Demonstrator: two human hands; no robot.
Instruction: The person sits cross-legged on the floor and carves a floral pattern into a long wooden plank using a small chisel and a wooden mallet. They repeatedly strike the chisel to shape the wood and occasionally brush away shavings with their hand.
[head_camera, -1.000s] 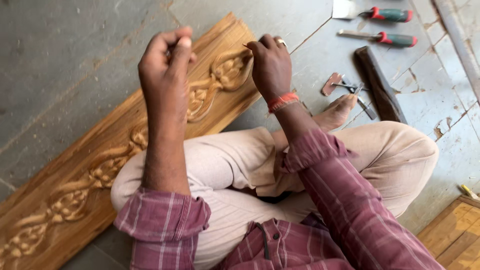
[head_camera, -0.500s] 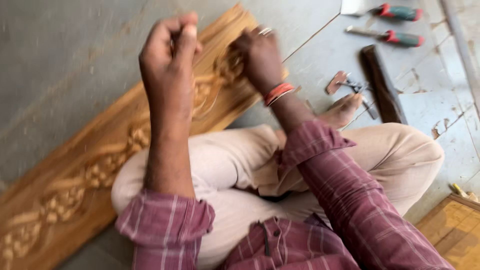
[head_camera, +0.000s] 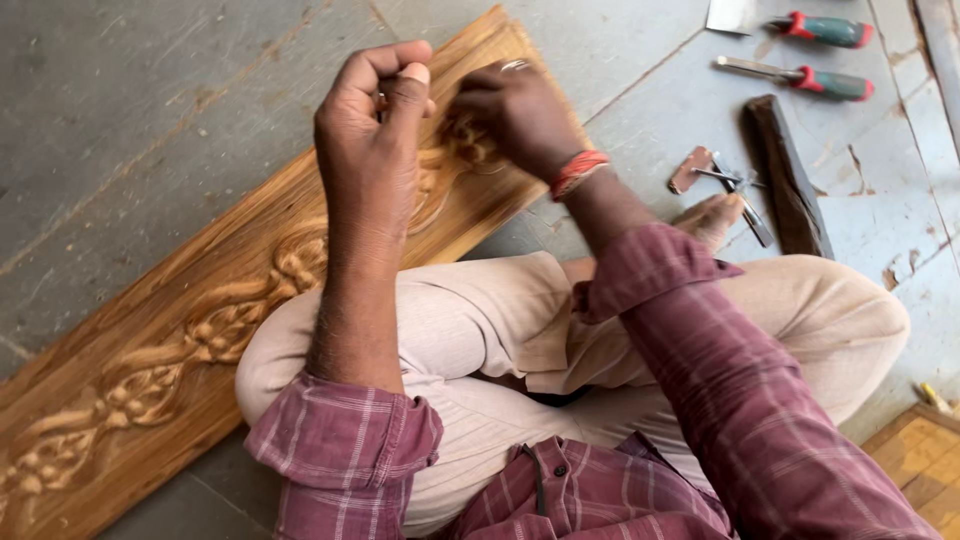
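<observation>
Since a moment ago the right hand (head_camera: 515, 110) has drawn closer to the left hand (head_camera: 375, 120), both pinched shut on something unseen, above the carved wooden panel (head_camera: 200, 330) running diagonally beneath them.

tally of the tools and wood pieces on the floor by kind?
Chisels with red-and-green handles: 2
Carved wooden panel: 1
Dark wooden block: 1
Small metal tool beside a copper-coloured piece: 1
Plain wooden board at the lower right corner: 1
Total: 6
</observation>
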